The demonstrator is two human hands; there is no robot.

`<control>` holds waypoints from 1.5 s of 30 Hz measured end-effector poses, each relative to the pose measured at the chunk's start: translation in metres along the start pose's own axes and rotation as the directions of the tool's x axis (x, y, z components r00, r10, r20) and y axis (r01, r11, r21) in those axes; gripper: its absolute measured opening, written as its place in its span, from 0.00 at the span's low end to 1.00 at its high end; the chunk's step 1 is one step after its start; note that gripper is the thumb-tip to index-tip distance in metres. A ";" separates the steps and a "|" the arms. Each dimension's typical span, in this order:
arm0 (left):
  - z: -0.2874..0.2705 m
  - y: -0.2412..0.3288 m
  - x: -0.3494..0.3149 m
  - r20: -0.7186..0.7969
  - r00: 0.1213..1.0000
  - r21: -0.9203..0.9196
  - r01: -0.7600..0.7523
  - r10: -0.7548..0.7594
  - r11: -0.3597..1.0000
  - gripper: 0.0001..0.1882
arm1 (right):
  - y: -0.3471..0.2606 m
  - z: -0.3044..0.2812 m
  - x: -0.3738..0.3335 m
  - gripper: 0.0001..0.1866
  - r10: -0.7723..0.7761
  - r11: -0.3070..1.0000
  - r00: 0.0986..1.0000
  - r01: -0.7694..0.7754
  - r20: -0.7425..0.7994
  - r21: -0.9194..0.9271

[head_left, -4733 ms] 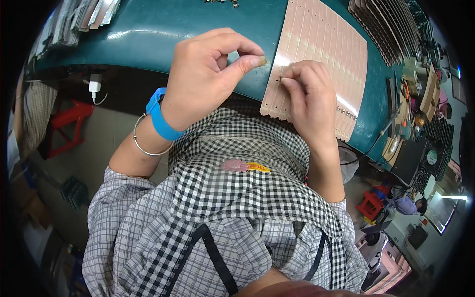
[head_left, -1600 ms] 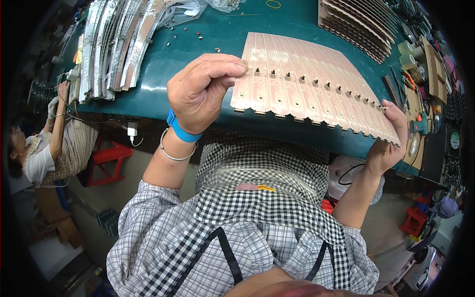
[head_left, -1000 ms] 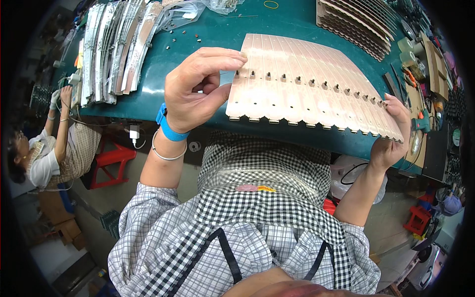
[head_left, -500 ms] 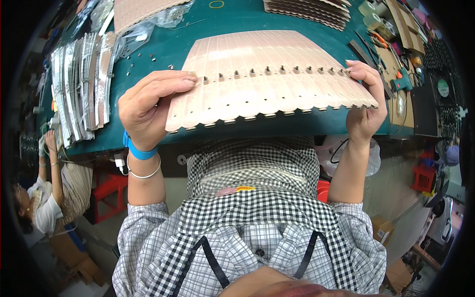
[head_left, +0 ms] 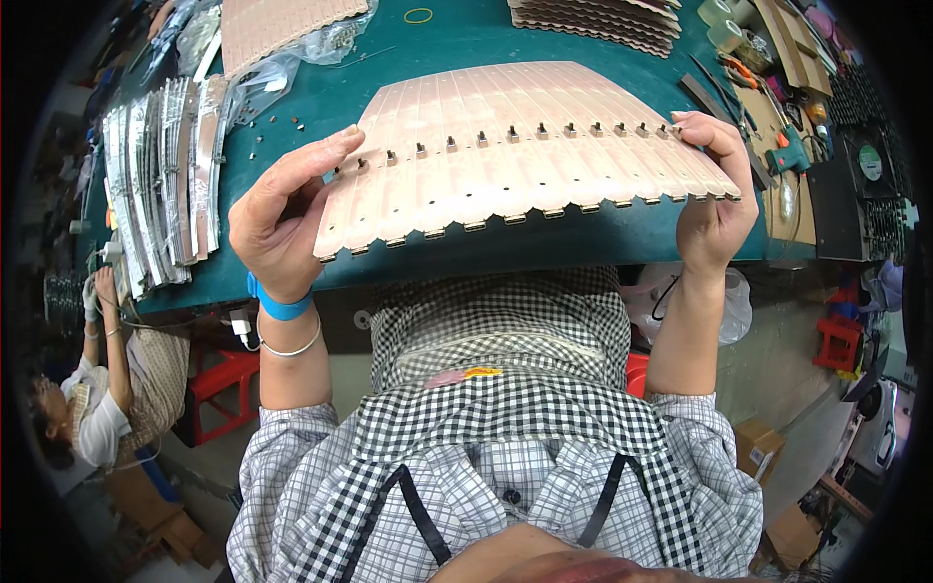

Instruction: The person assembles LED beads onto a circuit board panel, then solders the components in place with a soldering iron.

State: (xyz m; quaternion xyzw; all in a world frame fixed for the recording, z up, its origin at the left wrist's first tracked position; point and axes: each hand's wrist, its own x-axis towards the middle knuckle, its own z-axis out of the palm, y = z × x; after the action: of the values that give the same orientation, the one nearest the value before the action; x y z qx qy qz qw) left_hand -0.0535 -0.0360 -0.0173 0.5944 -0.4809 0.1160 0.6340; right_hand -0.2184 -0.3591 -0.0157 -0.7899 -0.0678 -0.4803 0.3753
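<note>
Head view: person is holding a wide, pale pink, fan-shaped panel of joined circuit-board strips over the near edge of the dark green worktable.
Left hand: fingers are pinching the panel's left end.
Right hand: fingers are curling around the panel's right end.
Panel state: a row of small dark components is sitting across every strip; row judged fully populated.
Done: finished panels are stacking at the far edge.
Left: silvery strip bundles are lying at the left edge; whether they need work, cannot tell.
</note>
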 end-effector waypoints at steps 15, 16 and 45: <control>-0.007 -0.005 -0.001 -0.018 0.999 0.103 -0.031 0.033 0.994 0.12 | 0.000 0.002 -0.004 0.25 0.045 0.997 0.999 -0.044 -0.024 0.066; -0.009 -0.005 -0.003 -0.029 1.000 0.090 0.004 -0.002 0.996 0.12 | 0.001 0.003 -0.004 0.26 0.054 0.995 0.998 -0.051 -0.028 0.087; -0.014 -0.002 0.007 0.037 0.999 -0.038 0.033 -0.032 0.999 0.12 | -0.062 -0.028 0.031 0.38 -0.013 0.918 0.944 0.142 0.331 -0.370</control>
State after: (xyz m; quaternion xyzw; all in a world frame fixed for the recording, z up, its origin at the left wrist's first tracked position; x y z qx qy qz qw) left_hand -0.0423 -0.0277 -0.0108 0.5918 -0.4847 0.0856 0.6384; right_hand -0.2507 -0.3416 0.0488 -0.9128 -0.0630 -0.3636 0.1752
